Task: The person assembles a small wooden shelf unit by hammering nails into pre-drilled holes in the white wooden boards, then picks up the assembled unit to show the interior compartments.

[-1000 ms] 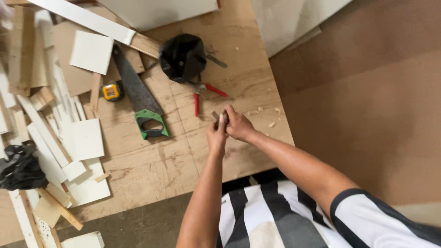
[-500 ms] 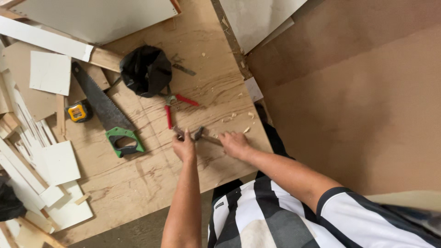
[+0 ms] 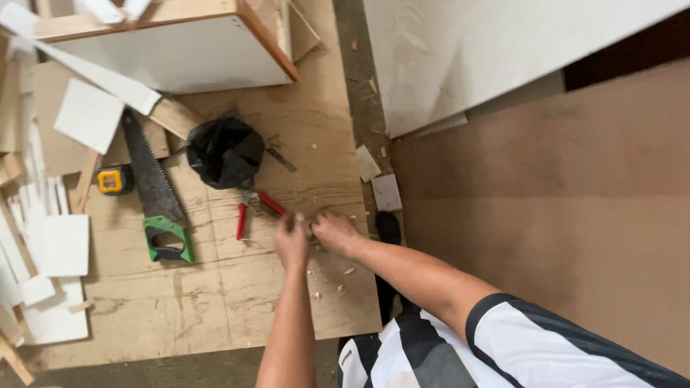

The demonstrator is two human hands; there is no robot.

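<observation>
Grip: left hand (image 3: 291,241) and right hand (image 3: 336,233) curl toward each other, fingers closed on something small between them; what it is cannot be told.
Landmark: plywood board (image 3: 215,302).
Hands: above the board's right side, over wood chips (image 3: 334,280).
Red-handled pliers (image 3: 251,208): on the board, just left of the hands.
Green-handled saw (image 3: 154,190): farther left.

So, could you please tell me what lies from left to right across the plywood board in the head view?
Yellow tape measure → green-handled handsaw → black bag → left hand → right hand → small white offcut.
</observation>
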